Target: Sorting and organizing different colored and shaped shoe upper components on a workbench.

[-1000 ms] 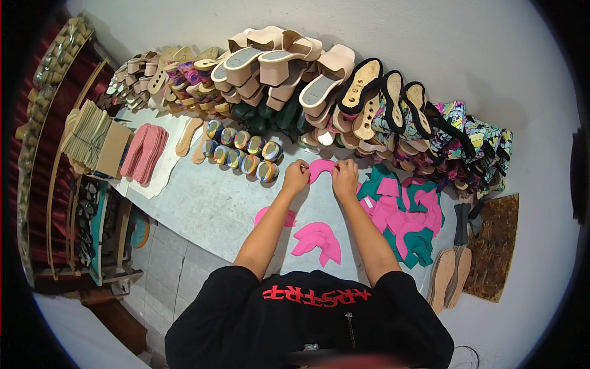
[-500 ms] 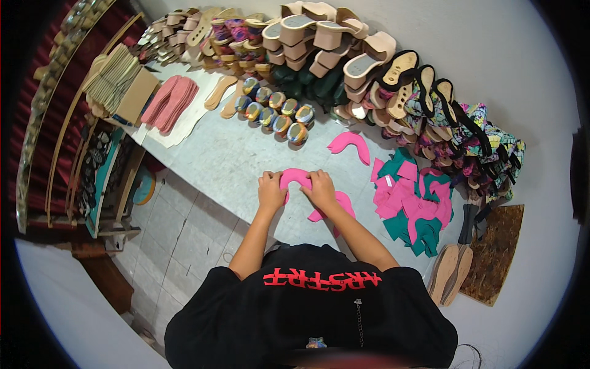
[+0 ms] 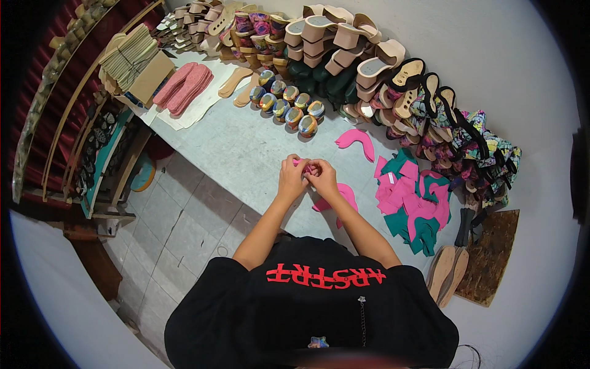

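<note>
Above the near part of the table, my left hand (image 3: 291, 178) and my right hand (image 3: 322, 179) are close together, fingers pinched on a pink curved strap piece (image 3: 297, 162). Most of that piece is covered by my fingers, and it looks bunched or folded between them. Partly behind my right forearm lies another pink curved strap piece (image 3: 348, 195). Farther off, to the right of my hands, a pink arch-shaped strap piece (image 3: 360, 139) rests flat on the table. A loose pile of pink and green cut pieces (image 3: 424, 206) spreads to the right.
Several patterned round-topped pieces (image 3: 281, 109) stand in rows on the grey table (image 3: 227, 144). Wedge sandals and soles (image 3: 375, 64) are heaped along the wall. Pink insoles (image 3: 184, 89) lie at the far left, near a cardboard box (image 3: 150, 80). A brown board (image 3: 491, 258) is at right.
Half a second ago the pink strap piece lay arched on the table under both hands. Now it is gathered between my fingers, and my hands are closer together. The whole view has shifted slightly.
</note>
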A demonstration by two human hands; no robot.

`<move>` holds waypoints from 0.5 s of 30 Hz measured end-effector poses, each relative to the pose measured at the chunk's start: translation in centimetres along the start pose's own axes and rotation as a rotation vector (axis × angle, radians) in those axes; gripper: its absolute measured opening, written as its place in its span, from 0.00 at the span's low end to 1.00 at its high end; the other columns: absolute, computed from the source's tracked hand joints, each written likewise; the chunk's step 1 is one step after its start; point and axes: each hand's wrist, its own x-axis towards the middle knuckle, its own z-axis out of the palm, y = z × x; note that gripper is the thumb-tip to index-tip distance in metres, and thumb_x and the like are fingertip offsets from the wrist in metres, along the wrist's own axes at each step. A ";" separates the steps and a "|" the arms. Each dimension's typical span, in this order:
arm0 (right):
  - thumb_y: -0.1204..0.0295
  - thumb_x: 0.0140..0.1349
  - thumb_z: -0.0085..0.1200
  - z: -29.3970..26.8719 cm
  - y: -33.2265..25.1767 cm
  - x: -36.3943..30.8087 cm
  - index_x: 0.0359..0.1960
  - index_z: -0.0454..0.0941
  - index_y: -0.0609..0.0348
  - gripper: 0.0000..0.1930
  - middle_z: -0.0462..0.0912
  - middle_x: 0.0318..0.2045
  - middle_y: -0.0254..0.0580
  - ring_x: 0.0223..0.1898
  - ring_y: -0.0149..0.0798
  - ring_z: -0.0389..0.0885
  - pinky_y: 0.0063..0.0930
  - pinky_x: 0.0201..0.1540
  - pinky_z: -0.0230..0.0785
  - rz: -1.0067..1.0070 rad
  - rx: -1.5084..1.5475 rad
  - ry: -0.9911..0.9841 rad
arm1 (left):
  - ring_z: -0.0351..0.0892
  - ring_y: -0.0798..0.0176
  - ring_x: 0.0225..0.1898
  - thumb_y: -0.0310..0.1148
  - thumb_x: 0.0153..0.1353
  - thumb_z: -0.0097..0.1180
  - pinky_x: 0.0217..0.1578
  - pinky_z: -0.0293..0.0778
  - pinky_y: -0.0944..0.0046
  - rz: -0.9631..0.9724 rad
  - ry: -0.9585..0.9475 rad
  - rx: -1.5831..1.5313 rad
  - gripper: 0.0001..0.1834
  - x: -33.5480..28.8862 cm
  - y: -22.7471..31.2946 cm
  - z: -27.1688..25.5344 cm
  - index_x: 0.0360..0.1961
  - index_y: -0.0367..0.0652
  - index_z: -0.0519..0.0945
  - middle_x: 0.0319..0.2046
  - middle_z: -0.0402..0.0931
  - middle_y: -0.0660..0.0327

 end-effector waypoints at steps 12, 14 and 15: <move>0.79 0.54 0.45 -1.1 2.8 -0.5 0.42 0.71 0.71 0.13 0.77 0.37 0.50 0.39 0.43 0.77 0.29 0.45 0.68 -0.426 -0.379 -0.236 | 0.78 0.65 0.29 0.25 0.53 0.51 0.32 0.73 0.68 -0.371 0.004 -0.505 0.07 0.2 -2.6 1.1 0.34 0.35 0.77 0.28 0.79 0.54; 0.77 0.53 0.47 -0.6 2.9 -1.0 0.42 0.71 0.70 0.15 0.76 0.38 0.52 0.40 0.45 0.76 0.31 0.45 0.67 -0.420 -0.413 -0.233 | 0.78 0.67 0.30 0.24 0.53 0.51 0.32 0.73 0.68 -0.434 0.000 -0.511 0.07 -0.1 -3.9 1.9 0.33 0.35 0.77 0.29 0.79 0.55; 0.76 0.52 0.49 0.0 2.3 -1.0 0.43 0.71 0.70 0.16 0.75 0.39 0.54 0.41 0.48 0.75 0.32 0.46 0.66 -0.422 -0.443 -0.242 | 0.78 0.66 0.29 0.24 0.53 0.51 0.31 0.73 0.68 -0.428 0.078 -0.567 0.07 -0.9 -6.1 3.3 0.33 0.35 0.77 0.28 0.79 0.55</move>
